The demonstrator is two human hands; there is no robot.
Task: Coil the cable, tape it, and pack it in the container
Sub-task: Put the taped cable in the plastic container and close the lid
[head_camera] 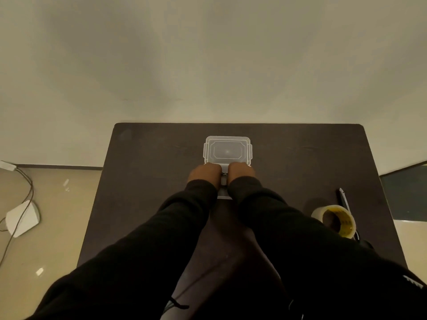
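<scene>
A clear plastic container (227, 150) stands in the middle of the dark table (150, 181), with its lid on top. My left hand (204, 173) and my right hand (241, 173) sit side by side on the near edge of the lid. The fingers of both curl down over that edge. Between the wrists shows a strip of the container's translucent front wall (224, 191). A small dark bit behind that wall looks like the cable (224, 174); the rest of the cable is hidden.
A roll of clear tape with a yellow core (335, 220) lies at the table's right side. A dark pen-like tool (344, 198) lies just behind it. On the floor to the left are a white device (22, 218) and a thin wire (25, 181).
</scene>
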